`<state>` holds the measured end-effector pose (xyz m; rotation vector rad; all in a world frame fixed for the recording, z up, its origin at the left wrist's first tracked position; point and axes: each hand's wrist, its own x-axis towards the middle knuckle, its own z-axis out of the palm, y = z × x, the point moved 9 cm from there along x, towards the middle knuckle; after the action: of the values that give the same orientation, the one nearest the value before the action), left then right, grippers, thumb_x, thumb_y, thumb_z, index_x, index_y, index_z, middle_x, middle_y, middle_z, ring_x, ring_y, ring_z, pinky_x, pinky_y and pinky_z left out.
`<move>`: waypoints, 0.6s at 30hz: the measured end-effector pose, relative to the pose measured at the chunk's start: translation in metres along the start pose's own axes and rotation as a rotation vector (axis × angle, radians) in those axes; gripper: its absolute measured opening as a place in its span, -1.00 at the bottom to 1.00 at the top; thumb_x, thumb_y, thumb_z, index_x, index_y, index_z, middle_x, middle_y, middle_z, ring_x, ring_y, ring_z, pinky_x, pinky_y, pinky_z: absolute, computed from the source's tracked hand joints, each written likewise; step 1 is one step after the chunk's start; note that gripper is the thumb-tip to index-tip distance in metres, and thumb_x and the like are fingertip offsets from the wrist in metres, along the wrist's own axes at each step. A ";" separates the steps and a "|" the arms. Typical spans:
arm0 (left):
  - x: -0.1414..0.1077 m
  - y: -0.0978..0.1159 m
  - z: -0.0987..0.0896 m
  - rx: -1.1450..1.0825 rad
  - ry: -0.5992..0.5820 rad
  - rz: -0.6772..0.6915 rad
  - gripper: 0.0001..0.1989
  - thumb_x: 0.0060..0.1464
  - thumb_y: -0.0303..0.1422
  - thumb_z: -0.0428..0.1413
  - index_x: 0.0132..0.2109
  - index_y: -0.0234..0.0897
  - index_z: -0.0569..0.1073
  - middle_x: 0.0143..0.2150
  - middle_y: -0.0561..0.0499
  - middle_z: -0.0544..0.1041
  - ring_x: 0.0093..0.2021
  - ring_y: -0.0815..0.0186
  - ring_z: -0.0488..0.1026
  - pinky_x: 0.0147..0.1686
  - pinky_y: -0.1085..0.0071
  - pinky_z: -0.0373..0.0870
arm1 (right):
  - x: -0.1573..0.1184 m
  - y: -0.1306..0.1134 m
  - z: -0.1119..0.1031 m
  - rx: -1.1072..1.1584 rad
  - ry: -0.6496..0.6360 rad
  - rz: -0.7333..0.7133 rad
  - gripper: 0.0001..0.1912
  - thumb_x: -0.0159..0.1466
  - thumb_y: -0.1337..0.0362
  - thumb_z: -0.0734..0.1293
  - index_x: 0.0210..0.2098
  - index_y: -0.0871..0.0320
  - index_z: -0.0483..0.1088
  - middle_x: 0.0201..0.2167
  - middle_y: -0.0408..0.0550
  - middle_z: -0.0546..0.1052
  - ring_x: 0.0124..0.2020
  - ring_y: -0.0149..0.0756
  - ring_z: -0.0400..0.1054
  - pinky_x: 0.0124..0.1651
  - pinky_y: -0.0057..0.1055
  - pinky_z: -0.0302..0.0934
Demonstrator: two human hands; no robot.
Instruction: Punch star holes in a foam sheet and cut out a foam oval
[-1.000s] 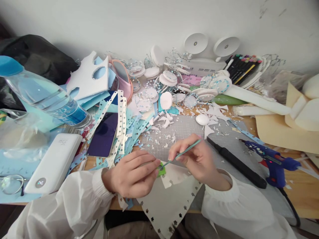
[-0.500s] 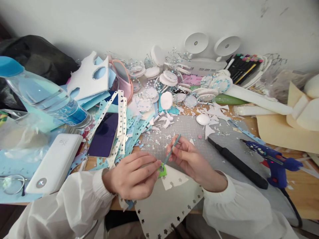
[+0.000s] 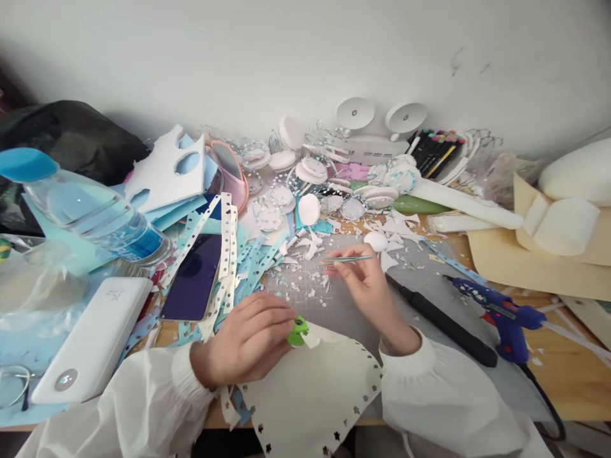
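My left hand (image 3: 248,340) is closed around a small green paper punch (image 3: 298,332), most of which the fingers hide. A cream sheet of paper (image 3: 305,394) with flower-shaped holes along its edges runs out from the punch toward my lap. To the right, my right hand (image 3: 365,286) pinches thin metal tweezers (image 3: 351,259), held almost level above the grey cutting mat (image 3: 334,289). The tweezers are apart from the punch. Small punched bits (image 3: 312,292) lie scattered on the mat below them.
A black stick-like tool (image 3: 443,321) and a blue glue gun (image 3: 508,315) lie at right. On the left are a phone (image 3: 191,277), a white power bank (image 3: 93,340) and a water bottle (image 3: 100,210). Decorated white discs (image 3: 310,210) and punched strips (image 3: 229,235) crowd the back.
The tweezers have come away from the punch with my right hand, moving farther back and turning from slanted to nearly level. The punch has tipped in my left hand. The camera view has shifted.
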<state>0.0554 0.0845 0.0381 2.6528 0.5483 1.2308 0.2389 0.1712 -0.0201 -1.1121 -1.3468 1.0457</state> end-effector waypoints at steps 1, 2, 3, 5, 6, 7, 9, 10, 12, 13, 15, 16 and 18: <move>-0.001 -0.007 0.000 -0.053 -0.006 -0.072 -0.68 0.04 -0.52 0.20 -0.03 -0.35 0.38 -0.16 -0.16 0.58 -0.11 0.18 0.52 -0.10 0.19 0.49 | 0.002 0.001 -0.001 -0.057 -0.022 -0.010 -0.84 0.30 0.17 0.31 -0.24 0.03 0.21 -0.16 -0.07 0.45 -0.20 -0.28 0.47 -0.10 -0.17 0.44; -0.002 -0.014 0.001 -0.108 -0.012 -0.148 -0.66 0.05 -0.50 0.21 -0.02 -0.33 0.37 -0.16 -0.15 0.57 -0.12 0.19 0.51 -0.12 0.22 0.49 | 0.004 0.002 -0.002 -0.117 -0.041 -0.031 -0.86 0.30 0.18 0.30 -0.25 0.04 0.23 -0.16 -0.05 0.46 -0.16 -0.25 0.46 -0.06 -0.15 0.42; -0.003 -0.021 0.002 -0.164 -0.021 -0.230 -0.67 0.05 -0.48 0.21 -0.02 -0.31 0.37 -0.16 -0.14 0.55 -0.14 0.21 0.51 -0.15 0.26 0.49 | 0.005 0.001 -0.002 -0.177 -0.066 -0.058 -0.88 0.30 0.19 0.30 -0.26 0.05 0.25 -0.16 -0.03 0.47 -0.10 -0.22 0.45 -0.01 -0.12 0.39; -0.007 -0.034 0.006 -0.293 -0.046 -0.403 -0.68 0.06 -0.42 0.22 -0.04 -0.28 0.37 -0.18 -0.10 0.53 -0.21 0.26 0.50 -0.24 0.34 0.48 | 0.006 -0.002 -0.001 -0.263 -0.128 -0.106 -0.91 0.30 0.21 0.30 -0.29 0.07 0.29 -0.13 0.00 0.48 -0.01 -0.19 0.41 0.07 -0.08 0.33; -0.010 -0.041 0.009 -0.370 -0.055 -0.489 -0.69 0.05 -0.39 0.23 -0.06 -0.27 0.37 -0.20 -0.08 0.51 -0.26 0.29 0.48 -0.29 0.38 0.47 | 0.007 -0.003 -0.001 -0.275 -0.157 -0.117 -0.90 0.29 0.21 0.30 -0.30 0.07 0.30 -0.11 0.01 0.49 0.01 -0.18 0.40 0.09 -0.08 0.32; -0.014 -0.046 0.013 -0.450 -0.065 -0.573 -0.70 0.05 -0.37 0.24 -0.08 -0.27 0.37 -0.23 -0.05 0.49 -0.30 0.32 0.47 -0.33 0.41 0.45 | 0.007 -0.003 0.000 -0.266 -0.180 -0.111 -0.89 0.28 0.20 0.31 -0.31 0.07 0.31 -0.10 0.01 0.50 0.01 -0.18 0.41 0.09 -0.08 0.32; -0.020 -0.053 0.022 -0.605 -0.086 -0.708 -0.70 0.03 -0.33 0.25 -0.12 -0.27 0.36 -0.28 -0.01 0.46 -0.36 0.37 0.43 -0.39 0.45 0.42 | 0.007 -0.001 0.000 -0.210 -0.195 -0.054 -0.85 0.26 0.18 0.35 -0.32 0.07 0.30 -0.10 0.01 0.52 -0.01 -0.19 0.45 0.04 -0.12 0.36; -0.022 -0.055 0.026 -0.672 -0.092 -0.752 -0.70 0.03 -0.33 0.26 -0.13 -0.27 0.35 -0.30 0.01 0.45 -0.38 0.38 0.42 -0.40 0.47 0.41 | 0.007 0.000 0.000 -0.179 -0.191 -0.014 -0.82 0.24 0.16 0.36 -0.32 0.07 0.28 -0.11 0.01 0.54 -0.05 -0.19 0.47 0.00 -0.14 0.38; -0.024 -0.056 0.031 -0.767 -0.095 -0.797 -0.68 0.01 -0.34 0.27 -0.14 -0.28 0.34 -0.33 0.02 0.44 -0.39 0.39 0.41 -0.41 0.48 0.39 | 0.007 0.005 0.000 -0.134 -0.175 0.050 -0.78 0.22 0.14 0.39 -0.30 0.07 0.26 -0.16 0.01 0.56 -0.15 -0.20 0.52 -0.10 -0.18 0.42; -0.024 -0.056 0.033 -0.795 -0.094 -0.805 -0.68 0.00 -0.35 0.27 -0.14 -0.28 0.34 -0.33 0.02 0.44 -0.39 0.40 0.41 -0.41 0.48 0.39 | 0.008 0.006 0.000 -0.116 -0.167 0.065 -0.76 0.21 0.14 0.39 -0.28 0.07 0.26 -0.18 0.00 0.57 -0.21 -0.21 0.53 -0.13 -0.18 0.43; -0.025 -0.056 0.035 -0.824 -0.089 -0.815 -0.68 -0.01 -0.36 0.28 -0.15 -0.28 0.34 -0.32 0.03 0.44 -0.38 0.41 0.40 -0.39 0.49 0.39 | 0.009 0.007 -0.002 -0.081 -0.135 0.044 -0.75 0.21 0.15 0.40 -0.26 0.06 0.25 -0.22 -0.02 0.58 -0.25 -0.24 0.53 -0.14 -0.19 0.44; -0.026 -0.056 0.035 -0.835 -0.087 -0.821 -0.68 -0.01 -0.36 0.29 -0.15 -0.28 0.34 -0.32 0.03 0.45 -0.38 0.41 0.40 -0.39 0.49 0.39 | 0.010 0.006 -0.006 -0.076 -0.108 0.014 -0.77 0.21 0.16 0.39 -0.26 0.05 0.25 -0.22 -0.03 0.57 -0.24 -0.24 0.53 -0.12 -0.19 0.43; -0.028 -0.058 0.037 -0.860 -0.078 -0.844 -0.69 -0.01 -0.36 0.28 -0.16 -0.28 0.34 -0.31 0.02 0.45 -0.37 0.41 0.41 -0.39 0.50 0.38 | 0.013 0.003 -0.016 -0.146 -0.053 -0.064 -0.83 0.24 0.22 0.35 -0.26 0.06 0.25 -0.19 -0.03 0.55 -0.15 -0.23 0.50 -0.05 -0.18 0.40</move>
<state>0.0521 0.1272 -0.0233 1.4851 0.7752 0.8080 0.2549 0.1843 -0.0192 -1.1477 -1.5114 0.9483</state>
